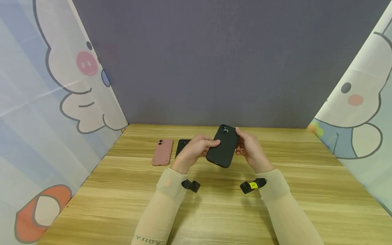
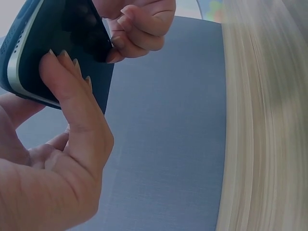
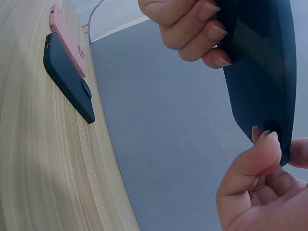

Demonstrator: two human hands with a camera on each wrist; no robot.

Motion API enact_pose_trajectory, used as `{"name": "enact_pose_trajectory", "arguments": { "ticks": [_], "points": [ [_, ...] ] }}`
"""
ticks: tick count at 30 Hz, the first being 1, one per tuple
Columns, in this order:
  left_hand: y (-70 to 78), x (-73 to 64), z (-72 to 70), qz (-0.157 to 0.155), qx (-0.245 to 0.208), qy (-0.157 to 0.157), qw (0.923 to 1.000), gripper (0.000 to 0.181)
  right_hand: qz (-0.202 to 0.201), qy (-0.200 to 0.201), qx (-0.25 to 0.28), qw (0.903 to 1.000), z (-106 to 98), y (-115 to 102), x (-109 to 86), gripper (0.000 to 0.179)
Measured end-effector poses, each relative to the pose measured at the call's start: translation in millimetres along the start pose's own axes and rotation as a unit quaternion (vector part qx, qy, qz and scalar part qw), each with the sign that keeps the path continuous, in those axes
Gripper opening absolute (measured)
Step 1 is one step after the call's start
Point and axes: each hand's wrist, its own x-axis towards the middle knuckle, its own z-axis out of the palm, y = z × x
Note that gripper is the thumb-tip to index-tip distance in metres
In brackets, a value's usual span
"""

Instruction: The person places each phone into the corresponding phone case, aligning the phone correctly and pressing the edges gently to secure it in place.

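A phone in a black case (image 1: 225, 149) is held above the table, tilted, its back and camera lenses toward me. My left hand (image 1: 196, 148) grips its left side, thumb lying on the back. In the left wrist view the fingers (image 2: 67, 86) of that hand press on the dark front face, and a silver edge (image 2: 15, 72) shows inside the case's rim at the near end. With thumb and fingers, my right hand (image 1: 249, 149) pinches the upper right corner; the right wrist view shows its fingertips (image 3: 267, 147) at that corner.
A pink phone (image 1: 163, 152) lies on the wooden table (image 1: 122, 190) to the left. Beside it lies another black phone (image 1: 181, 145), partly hidden by the left hand. A grey panel (image 1: 208, 68) rises at the table's back edge, with cartoon-printed curtains (image 1: 18, 119) at both sides.
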Motion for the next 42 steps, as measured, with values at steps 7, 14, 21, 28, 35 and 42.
{"name": "enact_pose_trajectory", "arguments": {
  "ticks": [7, 14, 21, 28, 35, 42],
  "points": [
    [0.7, 0.6, -0.3, -0.005, 0.002, -0.006, 1.0, 0.031, 0.002, 0.013, 0.014, 0.9998, 1.1, 0.5, 2.9, 0.043],
    [1.2, -0.9, -2.1, -0.003, 0.019, -0.006, 0.9998, 0.028, 0.014, -0.014, 0.03, 0.9993, -0.4, 0.6, 4.7, 0.03],
    [1.6, -2.5, -2.6, 0.003, 0.015, -0.013, 0.9998, 0.027, 0.014, -0.008, 0.028, 0.9995, -1.0, 0.0, 4.1, 0.031],
    [1.1, -2.6, -3.0, 0.004, 0.007, -0.014, 0.9999, 0.027, 0.022, -0.018, 0.067, 0.9974, -0.5, 0.6, 4.7, 0.039],
    [-0.1, -1.3, -3.5, -0.001, -0.01, 0.004, 0.9999, 0.026, 0.026, -0.037, 0.081, 0.9957, -0.8, 1.9, 5.0, 0.039],
    [-1.1, 0.9, -3.0, -0.017, -0.035, 0.064, 0.9972, 0.027, 0.026, -0.077, 0.015, 0.9966, 1.9, 2.2, 1.7, 0.04]
  ]
}}
